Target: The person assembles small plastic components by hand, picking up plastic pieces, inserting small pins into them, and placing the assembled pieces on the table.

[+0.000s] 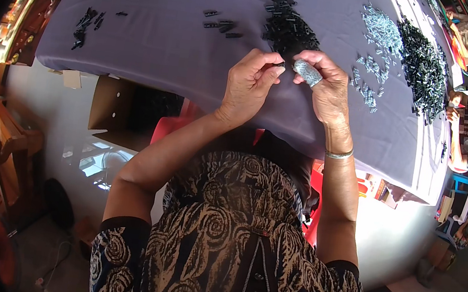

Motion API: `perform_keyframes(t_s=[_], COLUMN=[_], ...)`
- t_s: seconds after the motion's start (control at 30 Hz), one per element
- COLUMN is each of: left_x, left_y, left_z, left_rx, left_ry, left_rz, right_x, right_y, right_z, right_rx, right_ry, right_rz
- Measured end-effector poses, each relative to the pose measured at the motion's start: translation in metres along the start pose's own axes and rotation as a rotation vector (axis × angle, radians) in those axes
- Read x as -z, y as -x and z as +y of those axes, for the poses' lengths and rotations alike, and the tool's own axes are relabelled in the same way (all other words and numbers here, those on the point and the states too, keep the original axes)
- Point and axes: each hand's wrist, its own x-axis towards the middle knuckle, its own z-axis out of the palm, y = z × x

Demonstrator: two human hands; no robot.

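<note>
Over the near edge of the cloth-covered table (pixel 154 37), my left hand (pixel 246 86) pinches a small black plastic piece (pixel 281 65) between thumb and forefinger. Close to its right, my right hand (pixel 330 96) has its fingers curled in a pinch. A grey wrapped thumb cover (pixel 307 72) is on that thumb, and whatever the fingertips hold is hidden. Just beyond both hands spreads a heap of small black pieces (pixel 289 27). Several loose black pieces (pixel 222 25) lie to the left of it.
Clear, silvery small parts (pixel 383 27) lie at the right, beside another long black heap (pixel 424 70). A smaller black group (pixel 88 26) is at the left. An open cardboard box (pixel 107 108) stands below the table. Other people sit along the right side.
</note>
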Motion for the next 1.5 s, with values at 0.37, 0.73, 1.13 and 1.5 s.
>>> perform_keyframes(t_s=[0.37, 0.73, 1.13, 1.5], left_x=[-0.002, -0.003, -0.001, 0.001], left_y=[0.0, 0.0, 0.003, 0.003], left_z=[0.0, 0.0, -0.001, -0.002], left_rx=[-0.007, -0.043, -0.067, -0.086], left_ry=[0.001, -0.052, -0.106, -0.225], left_rz=[-0.013, -0.006, -0.027, -0.085], right_x=[-0.005, -0.003, 0.0, 0.006], right_y=[-0.001, -0.004, -0.006, -0.017], right_z=[0.0, -0.005, -0.013, -0.023], right_rx=[-0.005, -0.081, -0.121, -0.197], right_ry=[0.079, 0.072, 0.193, 0.312], right_rz=[0.001, -0.068, -0.164, -0.253])
